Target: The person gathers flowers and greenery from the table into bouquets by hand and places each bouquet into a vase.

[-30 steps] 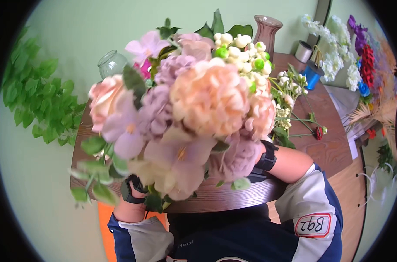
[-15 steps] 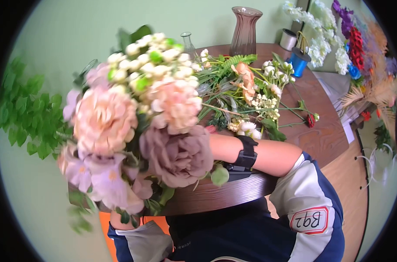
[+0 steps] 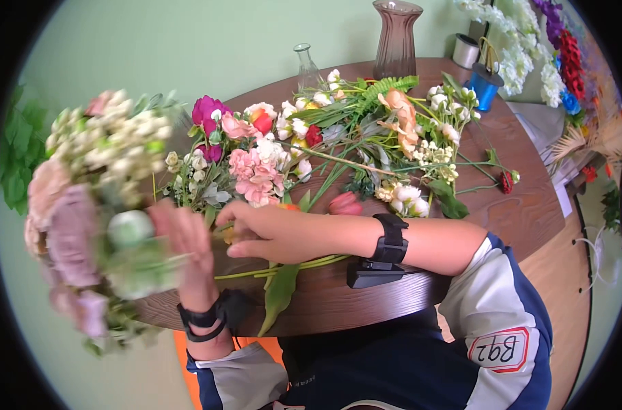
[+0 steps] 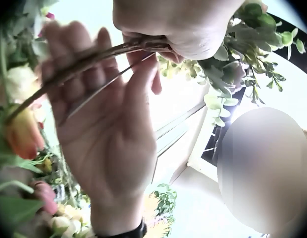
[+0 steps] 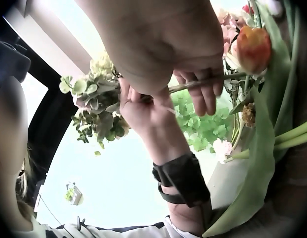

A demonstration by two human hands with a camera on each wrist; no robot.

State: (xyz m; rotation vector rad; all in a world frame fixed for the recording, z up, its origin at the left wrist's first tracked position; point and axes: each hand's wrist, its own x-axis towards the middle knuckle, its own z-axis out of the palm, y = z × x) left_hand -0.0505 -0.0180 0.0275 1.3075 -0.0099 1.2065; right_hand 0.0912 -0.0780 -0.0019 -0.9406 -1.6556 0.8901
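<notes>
A large bouquet of peach, mauve and cream flowers, blurred in the head view, leans out to the left. My left hand grips its stems just below the blooms, as the right wrist view also shows of that hand. Bare brown stems extend from this grip across the palm side of my right hand. The fingers of my right hand are apart and only slightly bent beside the stems; whether they touch them is unclear.
Loose flowers and greenery cover the middle of the wooden table. A mauve glass vase, a small clear bottle and a blue spool stand at the back. A long green leaf hangs over the front edge.
The bouquet has swung left and tilted outward from in front of me, uncovering the flowers on the table. Both hands, hidden behind it before, now show.
</notes>
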